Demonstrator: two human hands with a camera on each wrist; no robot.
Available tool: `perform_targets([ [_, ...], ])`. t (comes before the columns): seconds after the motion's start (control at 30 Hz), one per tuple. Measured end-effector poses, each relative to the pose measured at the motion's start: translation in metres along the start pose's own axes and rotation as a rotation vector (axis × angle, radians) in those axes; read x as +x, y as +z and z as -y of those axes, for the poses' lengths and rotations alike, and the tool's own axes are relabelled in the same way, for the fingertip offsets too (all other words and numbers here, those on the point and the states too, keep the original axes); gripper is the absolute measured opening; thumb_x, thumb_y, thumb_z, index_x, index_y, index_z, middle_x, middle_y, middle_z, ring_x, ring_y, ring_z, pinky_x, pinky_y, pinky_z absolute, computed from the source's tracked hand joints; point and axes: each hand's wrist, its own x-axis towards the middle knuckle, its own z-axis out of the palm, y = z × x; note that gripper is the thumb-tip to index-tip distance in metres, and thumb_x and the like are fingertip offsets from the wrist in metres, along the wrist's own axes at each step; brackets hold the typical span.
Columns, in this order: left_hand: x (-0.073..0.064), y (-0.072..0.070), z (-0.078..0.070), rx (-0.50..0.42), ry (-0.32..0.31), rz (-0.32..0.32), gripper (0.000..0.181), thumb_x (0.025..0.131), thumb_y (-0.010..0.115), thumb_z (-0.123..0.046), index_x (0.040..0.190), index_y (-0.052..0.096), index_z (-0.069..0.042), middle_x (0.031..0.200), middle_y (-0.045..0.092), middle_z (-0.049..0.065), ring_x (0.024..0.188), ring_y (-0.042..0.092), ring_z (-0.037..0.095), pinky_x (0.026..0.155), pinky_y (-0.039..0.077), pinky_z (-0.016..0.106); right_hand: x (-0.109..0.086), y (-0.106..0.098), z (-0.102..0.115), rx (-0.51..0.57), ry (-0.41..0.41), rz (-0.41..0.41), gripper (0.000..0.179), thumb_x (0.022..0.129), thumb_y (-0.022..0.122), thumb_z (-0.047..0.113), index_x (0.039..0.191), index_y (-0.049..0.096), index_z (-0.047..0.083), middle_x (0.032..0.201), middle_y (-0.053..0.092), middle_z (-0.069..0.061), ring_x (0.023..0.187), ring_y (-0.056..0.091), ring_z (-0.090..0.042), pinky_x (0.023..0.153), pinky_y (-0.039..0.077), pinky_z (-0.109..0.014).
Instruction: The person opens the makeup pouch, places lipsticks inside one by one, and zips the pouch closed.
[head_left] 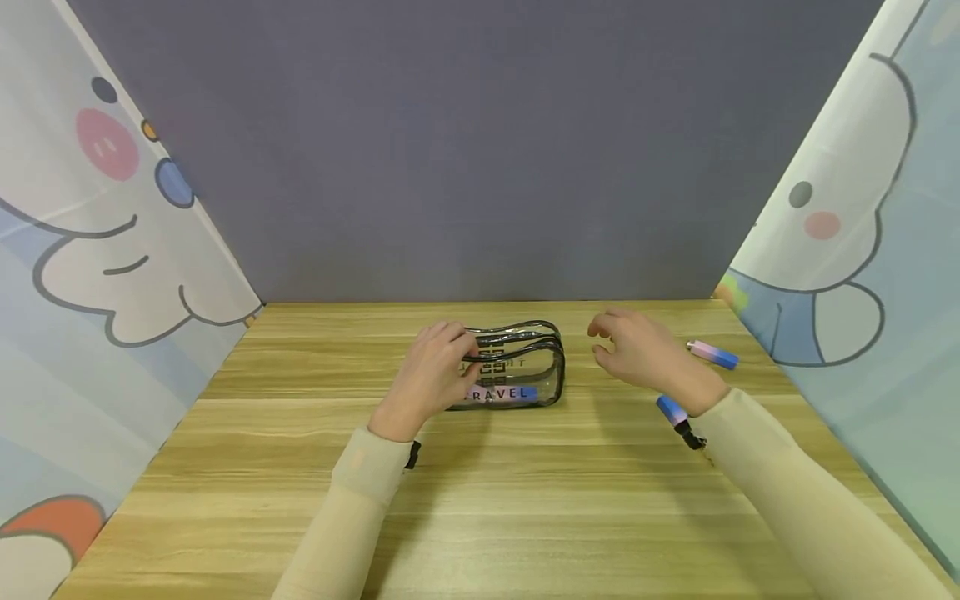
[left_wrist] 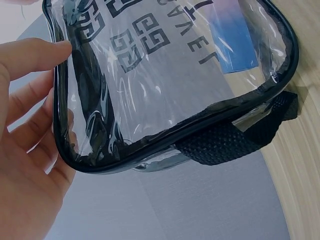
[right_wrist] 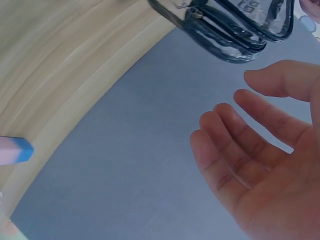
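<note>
A clear plastic pouch (head_left: 551,379) with black piping and "TRAVEL" lettering stands on the wooden table. My left hand (head_left: 435,367) pinches its top edge at the left end; in the left wrist view the thumb lies on the near side and the other fingers go behind the clear wall. Through the plastic shows a small pink-and-blue stick-like item (left_wrist: 235,42), lying at the pouch's bottom. To the right of the pouch, my right hand (head_left: 637,350) hovers empty, fingers loosely bent and apart from the thumb. A black webbing loop (left_wrist: 215,145) sticks out from the pouch's end.
Two more pink-and-blue items lie on the table at the right: one (head_left: 712,354) beyond the right wrist, another (head_left: 671,410) beside the right cuff. A grey panel (head_left: 480,150) closes off the back, and cartoon-printed cloths (head_left: 832,250) hang along both sides.
</note>
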Motion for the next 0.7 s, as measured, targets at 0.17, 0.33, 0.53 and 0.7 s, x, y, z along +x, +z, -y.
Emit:
perform_targets([
  [0.17, 0.000, -0.001, -0.001, -0.012, 0.007, -0.011, 0.016, 0.079, 0.084, -0.009, 0.085, 0.069, -0.010, 0.091, 0.067, 0.002, 0.087, 0.060, 0.022, 0.078, 0.049, 0.037, -0.009, 0.001, -0.009, -0.001, 0.019, 0.001, 0.021, 0.091, 0.068, 0.012, 0.110, 0.070, 0.003, 0.102, 0.065, -0.012, 0.088, 0.064, -0.029, 0.072, 0.054, -0.047],
  [0.33, 0.001, -0.002, -0.001, -0.029, 0.002, -0.010, 0.016, 0.079, 0.084, -0.009, 0.086, 0.070, -0.009, 0.093, 0.067, 0.003, 0.088, 0.060, 0.022, 0.078, 0.049, 0.036, -0.017, 0.001, -0.018, 0.011, 0.058, 0.014, 0.022, 0.091, 0.068, 0.013, 0.110, 0.070, 0.002, 0.103, 0.065, -0.012, 0.088, 0.063, -0.029, 0.072, 0.053, -0.048],
  [0.53, -0.002, -0.002, 0.000, -0.039, -0.011, 0.004, 0.017, 0.079, 0.084, -0.009, 0.088, 0.071, -0.009, 0.095, 0.068, 0.003, 0.090, 0.060, 0.023, 0.081, 0.050, 0.037, -0.030, 0.004, -0.028, 0.023, 0.094, 0.022, 0.025, 0.091, 0.066, 0.013, 0.112, 0.069, 0.000, 0.105, 0.066, -0.013, 0.094, 0.064, -0.032, 0.077, 0.053, -0.051],
  [0.7, -0.002, -0.002, 0.001, -0.056, 0.013, -0.020, 0.018, 0.076, 0.082, -0.003, 0.088, 0.071, -0.008, 0.092, 0.067, 0.003, 0.085, 0.059, 0.023, 0.077, 0.049, 0.037, -0.042, 0.004, -0.039, 0.021, 0.127, 0.039, 0.026, 0.091, 0.064, 0.012, 0.113, 0.069, -0.001, 0.104, 0.066, -0.013, 0.089, 0.065, -0.029, 0.074, 0.053, -0.048],
])
